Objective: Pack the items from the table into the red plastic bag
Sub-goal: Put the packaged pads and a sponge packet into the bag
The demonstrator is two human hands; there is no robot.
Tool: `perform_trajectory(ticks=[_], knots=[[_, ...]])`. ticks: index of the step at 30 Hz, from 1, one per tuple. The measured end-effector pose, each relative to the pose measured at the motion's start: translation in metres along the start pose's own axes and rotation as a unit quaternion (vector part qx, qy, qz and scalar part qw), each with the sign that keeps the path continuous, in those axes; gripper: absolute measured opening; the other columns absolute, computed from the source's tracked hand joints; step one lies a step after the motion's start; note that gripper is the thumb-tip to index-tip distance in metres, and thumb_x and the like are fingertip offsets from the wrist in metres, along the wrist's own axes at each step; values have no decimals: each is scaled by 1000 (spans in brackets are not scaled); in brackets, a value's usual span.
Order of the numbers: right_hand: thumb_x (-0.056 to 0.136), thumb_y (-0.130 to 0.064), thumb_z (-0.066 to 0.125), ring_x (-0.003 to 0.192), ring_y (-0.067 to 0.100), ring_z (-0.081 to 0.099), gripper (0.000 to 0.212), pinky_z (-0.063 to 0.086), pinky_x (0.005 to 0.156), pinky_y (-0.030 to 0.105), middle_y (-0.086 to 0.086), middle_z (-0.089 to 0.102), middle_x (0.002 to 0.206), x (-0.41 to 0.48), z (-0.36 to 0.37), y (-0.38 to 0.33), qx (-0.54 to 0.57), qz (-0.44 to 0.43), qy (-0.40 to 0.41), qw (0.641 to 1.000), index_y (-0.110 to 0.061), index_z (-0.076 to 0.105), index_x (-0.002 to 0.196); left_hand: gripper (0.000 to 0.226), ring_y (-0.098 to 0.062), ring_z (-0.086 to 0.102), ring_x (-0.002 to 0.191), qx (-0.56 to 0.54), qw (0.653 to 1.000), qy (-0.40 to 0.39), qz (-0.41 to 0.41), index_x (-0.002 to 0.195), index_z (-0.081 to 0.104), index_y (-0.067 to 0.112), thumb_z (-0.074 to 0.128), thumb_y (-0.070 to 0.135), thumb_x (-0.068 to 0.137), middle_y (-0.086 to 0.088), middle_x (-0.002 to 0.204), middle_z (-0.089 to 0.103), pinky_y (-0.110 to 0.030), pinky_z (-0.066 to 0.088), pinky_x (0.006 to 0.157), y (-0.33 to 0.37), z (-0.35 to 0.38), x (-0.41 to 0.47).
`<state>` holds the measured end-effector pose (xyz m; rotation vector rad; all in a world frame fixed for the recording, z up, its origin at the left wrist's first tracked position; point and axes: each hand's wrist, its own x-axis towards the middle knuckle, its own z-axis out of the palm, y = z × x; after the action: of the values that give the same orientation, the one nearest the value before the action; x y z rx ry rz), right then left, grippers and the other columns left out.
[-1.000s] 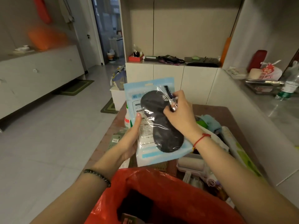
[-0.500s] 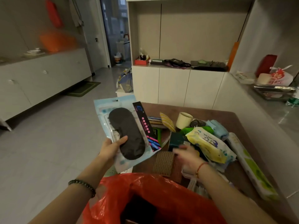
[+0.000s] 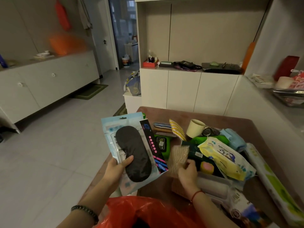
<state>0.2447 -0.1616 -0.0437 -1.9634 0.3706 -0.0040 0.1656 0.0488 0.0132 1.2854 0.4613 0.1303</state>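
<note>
My left hand [image 3: 117,168] holds a light blue packet with a black eye mask [image 3: 131,150] and a slim black card of pens [image 3: 153,145] behind it, above the table's left edge. My right hand [image 3: 187,171] grips a tan woven pad [image 3: 178,157] lifted off the pile on the brown table [image 3: 205,115]. The red plastic bag [image 3: 148,213] gapes open at the bottom of the view, just below both wrists.
The table pile holds a cream cup [image 3: 195,128], a yellow wipes pack [image 3: 225,157], a green bottle [image 3: 209,139], a blue cloth [image 3: 233,139] and a long green-printed roll [image 3: 271,183]. White cabinets [image 3: 184,89] stand behind; tiled floor lies to the left.
My right hand let go of the eye mask packet, dropped to the pile and took hold of the tan woven pad. My left hand lowered the packet to the left.
</note>
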Motion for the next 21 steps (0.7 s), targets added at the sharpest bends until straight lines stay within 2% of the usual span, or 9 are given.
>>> perform_trajectory(ticks=[3,5,7,11,13,15,17,18,21], knots=[[89,-10,55,102,21,56,30,44,86,30,8,59,111,-24,-32,-41,184,-124,50,974,-8,48,118,49,-28,63,105,-5,1000,-15,5,128,47,3,63,7,82,-18,120,62,-24,59,70,0,10,-3],[90,-10,54,96,8,59,27,48,82,23,-6,61,104,-41,-47,-66,231,-191,-38,953,-17,51,115,42,-24,67,97,-7,999,-28,13,122,52,4,63,6,82,-16,114,65,-23,59,67,2,20,-7],[89,-9,55,95,1,61,27,50,80,17,-12,62,103,-55,-49,-79,199,-237,-118,944,-20,53,114,28,-22,71,87,1,999,-43,8,110,58,4,63,6,82,-17,106,69,-26,59,67,4,30,-11],[88,-15,59,102,11,61,42,52,86,25,1,62,111,-70,-38,-79,102,-263,-121,952,-15,49,129,35,-37,68,93,36,998,-53,1,114,50,-10,60,6,84,-29,107,66,-39,59,77,5,44,-17],[88,-19,58,105,12,60,45,52,90,29,1,62,115,-75,-34,-77,80,-259,-118,955,-17,47,131,32,-34,66,99,4,998,-67,9,119,49,-8,51,8,91,-27,113,64,-34,59,79,5,46,-22],[88,-21,58,109,12,59,46,51,93,33,1,61,118,-76,-31,-77,68,-259,-102,958,-17,46,132,37,-26,65,105,-37,995,-94,12,121,52,2,42,26,94,-18,115,66,-26,58,77,6,48,-28],[88,-22,59,112,14,57,47,50,95,35,3,60,123,-76,-28,-77,57,-257,-95,960,-16,46,133,51,-13,68,100,-47,991,-123,25,120,53,8,50,44,84,-9,112,68,-18,57,72,8,48,-33],[88,-21,59,112,14,58,47,51,94,34,3,60,123,-77,-27,-77,50,-254,-107,960,-15,47,133,62,-10,70,94,-37,991,-125,36,117,55,8,64,49,72,-8,108,70,-17,56,68,9,47,-35],[89,-23,58,105,9,57,43,49,84,13,-2,59,117,-72,-28,-73,22,-281,-157,947,-14,51,130,97,-22,72,85,-32,995,-88,25,107,59,6,91,47,24,-16,101,72,-26,59,63,3,42,-31]])
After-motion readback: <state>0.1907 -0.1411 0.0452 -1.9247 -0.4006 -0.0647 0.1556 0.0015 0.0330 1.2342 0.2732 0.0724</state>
